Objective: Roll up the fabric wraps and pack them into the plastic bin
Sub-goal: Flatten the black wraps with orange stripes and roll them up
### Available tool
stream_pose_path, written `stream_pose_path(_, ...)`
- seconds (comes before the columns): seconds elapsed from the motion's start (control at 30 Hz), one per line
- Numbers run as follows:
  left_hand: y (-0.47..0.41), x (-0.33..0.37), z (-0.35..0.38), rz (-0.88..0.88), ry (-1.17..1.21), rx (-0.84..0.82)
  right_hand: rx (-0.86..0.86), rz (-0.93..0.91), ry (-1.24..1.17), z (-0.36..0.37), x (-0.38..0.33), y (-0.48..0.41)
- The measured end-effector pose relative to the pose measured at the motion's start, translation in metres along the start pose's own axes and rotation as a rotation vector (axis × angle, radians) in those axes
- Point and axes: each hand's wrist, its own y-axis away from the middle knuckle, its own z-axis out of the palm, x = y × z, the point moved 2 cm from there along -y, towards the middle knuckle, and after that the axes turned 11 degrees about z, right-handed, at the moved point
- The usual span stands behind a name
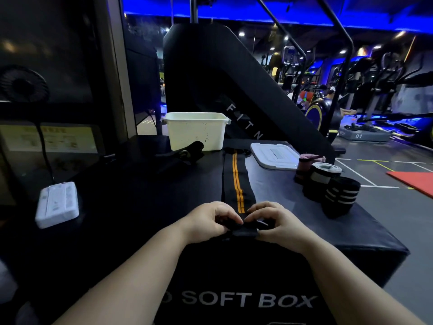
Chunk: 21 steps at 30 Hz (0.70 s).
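A long black wrap with two orange stripes (237, 181) lies flat down the middle of the black soft box, running away from me. My left hand (208, 220) and my right hand (276, 221) both pinch its near end, which is curled into a small fold between my fingers. A cream plastic bin (195, 131) stands open at the far edge. Three rolled wraps stand on the right: a black one with white stripes (339, 197), a black-and-white one (321, 178) and a pink-topped one (304, 166). Another black wrap (189, 151) lies loose by the bin.
The bin's white lid (274, 154) lies flat to the right of the bin. A white power strip (57, 204) sits at the left with a cable going up. The box's right edge drops to the gym floor. Gym machines stand behind.
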Motion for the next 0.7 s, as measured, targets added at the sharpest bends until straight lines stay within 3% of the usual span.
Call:
stream_pose_path(0.23,0.0,-0.005,0.001,-0.032,0.011,0.017,0.177,-0.04,-0.03,0.005,0.002,0.002)
stream_pose_path(0.33,-0.001,-0.008,0.003,-0.066,0.137,0.101,0.258,-0.047,-0.087,0.008,0.005,0.0)
stream_pose_path(0.6,0.001,-0.001,0.009,-0.052,0.231,0.246,0.281,-0.17,0.118,0.022,0.001,0.005)
stream_pose_path(0.7,0.003,0.0,0.01,-0.017,0.209,0.261,0.257,-0.134,0.057,0.021,0.001,0.007)
